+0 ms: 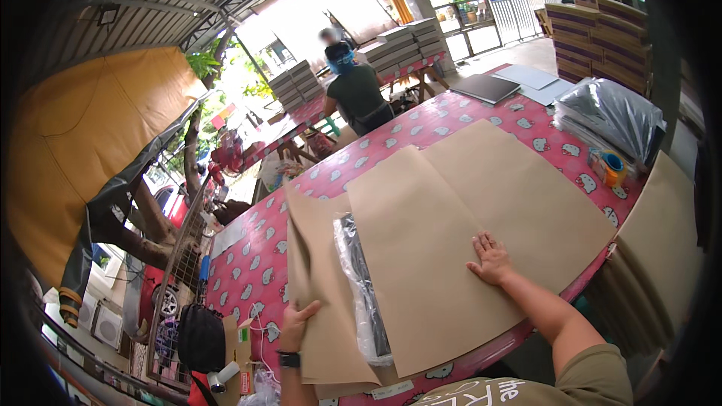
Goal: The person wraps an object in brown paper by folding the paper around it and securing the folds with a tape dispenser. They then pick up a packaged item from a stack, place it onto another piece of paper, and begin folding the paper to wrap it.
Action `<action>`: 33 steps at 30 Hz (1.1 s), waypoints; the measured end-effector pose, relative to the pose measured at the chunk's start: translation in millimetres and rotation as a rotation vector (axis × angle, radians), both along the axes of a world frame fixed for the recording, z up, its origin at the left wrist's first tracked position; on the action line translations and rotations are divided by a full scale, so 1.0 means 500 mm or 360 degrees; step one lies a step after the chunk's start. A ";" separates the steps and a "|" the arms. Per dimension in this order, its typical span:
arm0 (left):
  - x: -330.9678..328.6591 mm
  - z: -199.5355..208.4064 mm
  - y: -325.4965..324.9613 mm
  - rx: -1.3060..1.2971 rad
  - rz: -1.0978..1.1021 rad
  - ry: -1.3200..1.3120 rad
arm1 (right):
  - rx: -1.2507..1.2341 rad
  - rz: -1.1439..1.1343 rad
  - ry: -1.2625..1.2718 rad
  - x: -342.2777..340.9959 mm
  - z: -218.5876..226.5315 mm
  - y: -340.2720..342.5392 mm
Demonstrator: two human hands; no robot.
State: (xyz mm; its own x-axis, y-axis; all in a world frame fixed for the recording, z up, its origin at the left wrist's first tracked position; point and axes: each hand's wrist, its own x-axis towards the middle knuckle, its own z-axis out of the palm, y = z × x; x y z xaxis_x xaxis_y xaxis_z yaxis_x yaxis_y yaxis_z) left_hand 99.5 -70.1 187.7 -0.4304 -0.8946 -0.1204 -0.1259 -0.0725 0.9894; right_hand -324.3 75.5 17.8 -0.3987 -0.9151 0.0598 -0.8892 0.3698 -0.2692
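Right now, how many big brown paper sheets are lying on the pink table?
2 that I can tell. One large sheet lies under the right hand. Another lies at the left hand, beside the plastic-wrapped dark item. More may be hidden beneath.

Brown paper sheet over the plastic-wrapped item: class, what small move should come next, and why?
Probably fold the left flap over the plastic-wrapped item. The left hand grips that flap's edge, the right hand presses the brown paper sheet flat, and the item shows uncovered between them.
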 end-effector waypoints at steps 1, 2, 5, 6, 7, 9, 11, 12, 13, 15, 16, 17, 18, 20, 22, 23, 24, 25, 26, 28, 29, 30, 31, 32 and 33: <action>-0.030 -0.006 0.021 0.0115 -0.0115 0.0085 | 0.0006 -0.0013 0.0038 -0.001 -0.003 0.001; -0.012 -0.071 -0.009 0.0319 -0.0185 0.0110 | -0.0038 0.0063 0.0060 0.019 0.007 -0.006; -0.181 -0.190 0.034 0.0239 0.0131 0.0297 | -0.0079 0.0243 0.0094 0.015 0.023 -0.006; -0.229 -0.193 0.056 0.0359 -0.0010 0.0362 | -0.0081 0.0325 0.0042 0.004 0.020 -0.011; -0.270 -0.195 0.078 0.0480 -0.0138 0.0414 | -0.0087 0.0412 -0.0016 -0.001 0.019 -0.015; -0.317 -0.228 0.113 0.0641 -0.0220 0.0632 | -0.0216 0.0369 -0.0068 0.023 0.031 -0.026; -0.320 -0.287 0.112 0.0717 -0.0202 0.0809 | -0.0394 0.0376 -0.0261 0.036 0.036 -0.036; -0.321 -0.298 0.114 0.0779 -0.0243 0.0874 | -0.0491 0.0401 -0.0435 0.035 0.022 -0.043; -0.322 -0.307 0.112 0.0839 -0.0281 0.0939 | -0.0589 0.0429 -0.0608 0.030 0.011 -0.051; -0.323 -0.311 0.116 0.0918 -0.0317 0.1003 | -0.0590 0.0438 -0.0656 0.064 0.012 -0.065; -0.328 -0.306 0.120 0.0929 -0.0333 0.1013 | -0.0586 0.0446 -0.0679 0.083 0.017 -0.069; -0.313 -0.295 0.121 0.0910 -0.0323 0.1007 | -0.0525 0.0488 -0.0687 0.110 0.043 -0.074; -0.302 -0.310 0.115 0.0934 -0.0283 0.0996 | -0.0487 0.0452 -0.0681 0.120 0.050 -0.081; -0.301 -0.335 0.108 0.0994 -0.0220 0.0984 | -0.0405 0.0363 -0.0656 0.125 0.050 -0.086; -0.301 -0.325 0.116 0.1134 -0.0277 0.1063 | -0.0710 0.0174 -0.0518 0.129 0.010 -0.099; -0.299 -0.312 0.121 0.1197 -0.0302 0.1113 | -0.0861 0.0089 -0.0442 0.132 0.004 -0.104; -0.296 -0.317 0.123 0.1215 -0.0294 0.1142 | -0.0807 0.0129 -0.0505 0.129 -0.002 -0.103; -0.294 -0.325 0.122 0.1233 -0.0289 0.1169 | -0.0752 0.0165 -0.0566 0.123 -0.008 -0.101; -0.291 -0.328 0.123 0.1249 -0.0280 0.1207 | -0.0694 0.0210 -0.0621 0.124 0.004 -0.100; -0.280 -0.330 0.117 0.1091 -0.0285 0.1099 | -0.0590 0.0299 -0.0848 0.125 0.029 -0.098; -0.283 -0.331 0.117 0.1024 -0.0297 0.1051 | -0.0530 0.0331 -0.0948 0.122 0.042 -0.093; -0.286 -0.333 0.117 0.1007 -0.0305 0.1063 | -0.0524 0.0331 -0.0997 0.118 0.043 -0.093; -0.288 -0.334 0.118 0.0989 -0.0310 0.1074 | -0.0517 0.0331 -0.1047 0.116 0.042 -0.094; -0.294 -0.330 0.118 0.0970 -0.0325 0.1081 | -0.0517 0.0323 -0.1095 0.111 0.040 -0.094; -0.297 -0.325 0.119 0.0942 -0.0333 0.1075 | -0.0585 0.0365 -0.1459 0.109 0.037 -0.096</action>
State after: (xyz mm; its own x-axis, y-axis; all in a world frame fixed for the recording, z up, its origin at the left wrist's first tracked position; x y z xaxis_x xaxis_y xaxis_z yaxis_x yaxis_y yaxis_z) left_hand -49.2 -10.7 25.1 -0.7220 -0.6631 -0.1977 0.3973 -0.6312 0.6661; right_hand -270.0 27.3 36.4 -0.2494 -0.9619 0.1123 -0.3218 -0.0271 -0.9464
